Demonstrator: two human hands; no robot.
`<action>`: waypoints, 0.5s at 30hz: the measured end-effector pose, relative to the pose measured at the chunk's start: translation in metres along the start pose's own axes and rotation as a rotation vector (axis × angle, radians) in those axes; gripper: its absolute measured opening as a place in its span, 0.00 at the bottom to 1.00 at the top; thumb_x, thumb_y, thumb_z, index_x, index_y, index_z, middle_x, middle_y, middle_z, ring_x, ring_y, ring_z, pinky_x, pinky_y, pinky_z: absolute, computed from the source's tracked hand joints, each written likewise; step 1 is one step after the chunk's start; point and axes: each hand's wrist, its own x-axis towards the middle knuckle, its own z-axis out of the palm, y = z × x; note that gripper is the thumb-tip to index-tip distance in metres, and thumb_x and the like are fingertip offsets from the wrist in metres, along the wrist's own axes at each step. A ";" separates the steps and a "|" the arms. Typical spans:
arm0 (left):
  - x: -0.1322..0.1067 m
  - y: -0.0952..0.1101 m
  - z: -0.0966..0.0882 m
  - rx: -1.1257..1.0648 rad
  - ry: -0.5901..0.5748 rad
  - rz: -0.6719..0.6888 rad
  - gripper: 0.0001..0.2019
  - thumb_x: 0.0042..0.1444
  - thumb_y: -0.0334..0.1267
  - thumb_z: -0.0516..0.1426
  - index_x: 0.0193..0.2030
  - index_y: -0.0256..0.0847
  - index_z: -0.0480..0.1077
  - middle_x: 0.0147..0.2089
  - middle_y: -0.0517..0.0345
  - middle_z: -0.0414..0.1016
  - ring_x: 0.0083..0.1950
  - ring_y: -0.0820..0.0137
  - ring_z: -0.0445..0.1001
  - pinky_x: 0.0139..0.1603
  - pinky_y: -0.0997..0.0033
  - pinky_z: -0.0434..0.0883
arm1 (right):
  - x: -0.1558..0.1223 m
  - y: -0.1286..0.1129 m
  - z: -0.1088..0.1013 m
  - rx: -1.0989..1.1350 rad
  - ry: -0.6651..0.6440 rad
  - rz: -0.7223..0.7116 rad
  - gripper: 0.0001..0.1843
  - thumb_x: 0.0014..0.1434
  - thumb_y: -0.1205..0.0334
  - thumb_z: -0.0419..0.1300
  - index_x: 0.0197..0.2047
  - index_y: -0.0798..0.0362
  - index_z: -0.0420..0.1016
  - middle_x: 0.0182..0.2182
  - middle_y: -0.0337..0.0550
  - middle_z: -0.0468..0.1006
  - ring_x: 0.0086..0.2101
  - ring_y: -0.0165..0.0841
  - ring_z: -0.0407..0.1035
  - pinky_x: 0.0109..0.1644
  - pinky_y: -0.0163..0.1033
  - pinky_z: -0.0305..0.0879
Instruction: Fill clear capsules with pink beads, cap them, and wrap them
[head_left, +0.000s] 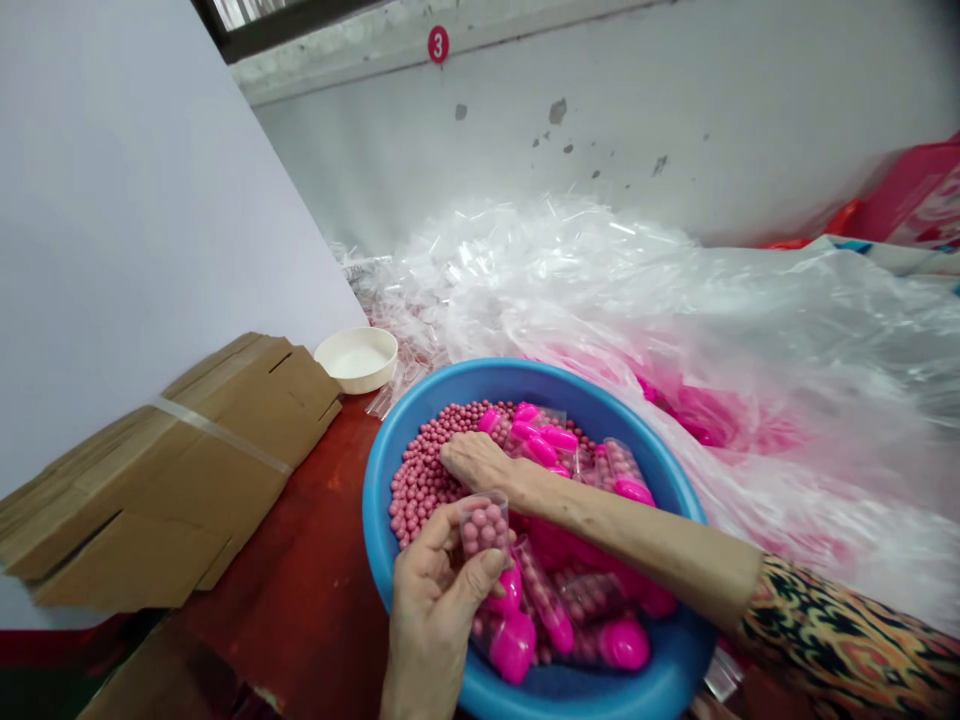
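My left hand (431,590) is closed around a clear plastic tube (484,522), which stands upright over the near left of a blue basin (480,368). Pink beads fill the visible part of the tube; its lower end is hidden by my thumb. My right hand (474,458) reaches across the basin into loose pink beads (420,480), and its fingers are hidden from view. Several filled clear tubes with bright pink caps (626,645) lie in the basin, under and around my right forearm.
A white bowl (360,362) stands behind the basin on the red table (315,580). Strapped flat cardboard (180,480) lies at the left. Clear plastic (555,250) is heaped along the wall, and a plastic bag with bright pink pieces (690,410) sits at the right.
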 end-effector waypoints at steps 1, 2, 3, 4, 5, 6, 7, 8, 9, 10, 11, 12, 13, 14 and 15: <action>0.000 -0.001 0.000 0.004 0.000 0.008 0.13 0.49 0.33 0.65 0.43 0.41 0.76 0.42 0.53 0.81 0.42 0.69 0.78 0.42 0.78 0.74 | -0.001 -0.004 -0.002 -0.013 -0.002 -0.001 0.12 0.64 0.57 0.56 0.36 0.56 0.73 0.36 0.39 0.75 0.38 0.33 0.72 0.42 0.41 0.69; -0.001 -0.001 -0.001 0.008 0.002 0.016 0.13 0.49 0.33 0.65 0.43 0.41 0.76 0.41 0.54 0.81 0.43 0.68 0.78 0.42 0.78 0.74 | 0.000 -0.008 -0.005 -0.035 -0.012 -0.003 0.12 0.64 0.57 0.56 0.36 0.56 0.73 0.37 0.39 0.75 0.38 0.34 0.71 0.43 0.41 0.69; -0.001 -0.001 -0.001 0.012 0.004 0.021 0.13 0.49 0.33 0.65 0.43 0.40 0.76 0.41 0.54 0.81 0.42 0.69 0.78 0.42 0.78 0.74 | 0.000 -0.013 -0.009 -0.054 -0.023 -0.007 0.12 0.64 0.57 0.55 0.35 0.56 0.73 0.36 0.39 0.75 0.38 0.33 0.71 0.43 0.41 0.69; -0.002 -0.001 -0.001 0.015 0.006 0.025 0.13 0.49 0.33 0.65 0.43 0.41 0.76 0.40 0.55 0.81 0.42 0.69 0.78 0.42 0.78 0.74 | 0.001 -0.018 -0.015 -0.056 -0.029 -0.009 0.12 0.64 0.58 0.56 0.34 0.56 0.73 0.34 0.38 0.75 0.36 0.31 0.71 0.41 0.40 0.69; -0.002 -0.001 -0.001 0.019 0.009 0.027 0.12 0.49 0.32 0.65 0.43 0.41 0.76 0.40 0.55 0.81 0.41 0.70 0.78 0.42 0.79 0.73 | 0.000 -0.025 -0.022 -0.046 -0.031 -0.009 0.10 0.63 0.59 0.58 0.32 0.56 0.72 0.32 0.38 0.75 0.34 0.30 0.71 0.40 0.39 0.69; -0.002 -0.001 -0.001 0.025 0.010 0.030 0.11 0.50 0.32 0.64 0.42 0.41 0.76 0.39 0.56 0.81 0.41 0.71 0.78 0.42 0.79 0.73 | -0.001 -0.032 -0.030 -0.024 -0.029 -0.010 0.10 0.61 0.60 0.60 0.30 0.56 0.72 0.29 0.36 0.74 0.31 0.29 0.70 0.38 0.38 0.68; -0.002 -0.001 0.000 0.035 0.013 0.033 0.11 0.50 0.32 0.64 0.42 0.41 0.76 0.38 0.57 0.81 0.40 0.72 0.77 0.41 0.80 0.73 | -0.005 -0.041 -0.038 0.008 -0.029 -0.007 0.08 0.58 0.62 0.63 0.29 0.56 0.72 0.26 0.35 0.73 0.29 0.28 0.68 0.36 0.36 0.67; -0.002 -0.001 0.000 0.048 0.017 0.033 0.11 0.51 0.32 0.64 0.42 0.41 0.76 0.38 0.58 0.81 0.38 0.73 0.77 0.39 0.82 0.72 | -0.011 -0.051 -0.045 0.056 -0.013 -0.004 0.05 0.56 0.64 0.64 0.31 0.56 0.73 0.26 0.34 0.73 0.28 0.27 0.68 0.35 0.35 0.65; -0.001 -0.001 0.000 0.056 0.015 0.032 0.11 0.51 0.32 0.63 0.43 0.41 0.76 0.38 0.58 0.80 0.37 0.74 0.76 0.37 0.82 0.72 | -0.018 -0.061 -0.050 0.111 -0.010 -0.001 0.05 0.57 0.63 0.63 0.32 0.57 0.74 0.26 0.35 0.75 0.28 0.27 0.68 0.33 0.33 0.64; -0.001 -0.002 0.000 0.061 0.007 0.032 0.11 0.52 0.33 0.63 0.43 0.41 0.76 0.37 0.58 0.80 0.36 0.74 0.75 0.36 0.82 0.71 | -0.027 -0.070 -0.054 0.159 -0.021 -0.002 0.05 0.56 0.63 0.63 0.31 0.57 0.74 0.25 0.34 0.75 0.27 0.26 0.68 0.32 0.32 0.64; -0.001 -0.002 0.000 0.062 -0.004 0.033 0.10 0.52 0.33 0.63 0.43 0.41 0.76 0.37 0.58 0.80 0.35 0.74 0.75 0.36 0.82 0.71 | -0.037 -0.079 -0.057 0.199 -0.044 -0.003 0.05 0.57 0.65 0.63 0.30 0.57 0.75 0.25 0.35 0.75 0.27 0.26 0.69 0.31 0.31 0.64; -0.001 -0.002 0.000 0.059 -0.017 0.035 0.10 0.52 0.33 0.63 0.43 0.40 0.76 0.37 0.58 0.79 0.35 0.74 0.74 0.37 0.81 0.71 | -0.046 -0.085 -0.057 0.250 -0.070 -0.008 0.05 0.57 0.66 0.63 0.30 0.56 0.76 0.25 0.35 0.76 0.27 0.26 0.69 0.31 0.31 0.65; 0.000 -0.002 0.001 0.055 -0.030 0.036 0.10 0.52 0.33 0.63 0.43 0.40 0.76 0.37 0.58 0.79 0.35 0.74 0.74 0.38 0.79 0.71 | -0.054 -0.090 -0.056 0.279 -0.076 -0.029 0.04 0.56 0.68 0.63 0.30 0.56 0.77 0.26 0.36 0.77 0.28 0.27 0.70 0.32 0.31 0.65; 0.000 -0.001 0.001 0.051 -0.038 0.041 0.11 0.52 0.32 0.63 0.43 0.40 0.76 0.37 0.58 0.78 0.35 0.73 0.73 0.39 0.79 0.71 | -0.061 -0.093 -0.054 0.275 -0.066 -0.062 0.03 0.56 0.70 0.63 0.30 0.56 0.78 0.26 0.37 0.78 0.29 0.28 0.70 0.33 0.32 0.65; -0.001 -0.001 0.001 0.048 -0.042 0.048 0.11 0.51 0.31 0.63 0.43 0.40 0.76 0.36 0.59 0.78 0.35 0.73 0.73 0.39 0.78 0.70 | -0.066 -0.095 -0.051 0.250 -0.046 -0.100 0.04 0.56 0.70 0.63 0.30 0.56 0.79 0.27 0.38 0.78 0.30 0.28 0.70 0.35 0.33 0.65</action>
